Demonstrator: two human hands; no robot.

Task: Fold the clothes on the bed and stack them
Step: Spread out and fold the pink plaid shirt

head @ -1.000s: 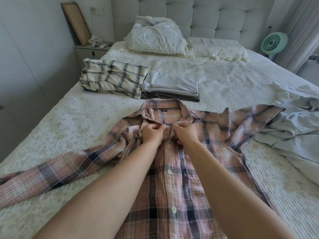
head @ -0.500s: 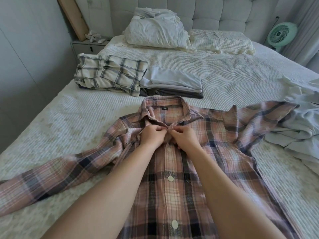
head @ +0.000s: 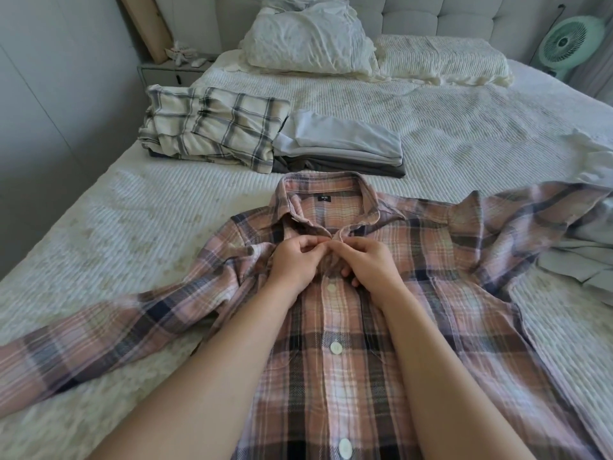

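Observation:
A pink plaid shirt (head: 335, 386) lies face up on the bed (head: 132, 234), collar away from me, sleeves spread left and right. Just below the collar my left hand (head: 293, 262) and my right hand (head: 371, 263) meet, each pinching the shirt's front placket at the top button. Behind the collar sit a folded cream plaid garment (head: 212, 131) and a stack of folded grey clothes (head: 341, 144).
Unfolded pale clothes (head: 583, 250) are heaped at the right edge, touching the shirt's right sleeve. Pillows (head: 308, 38) lie at the headboard. A green fan (head: 570, 41) stands at the far right; a nightstand (head: 172, 68) is at the far left.
My hands have slid a little lower and closer together on the placket, fingertips now meeting at the top button. My head has moved nearer the shirt.

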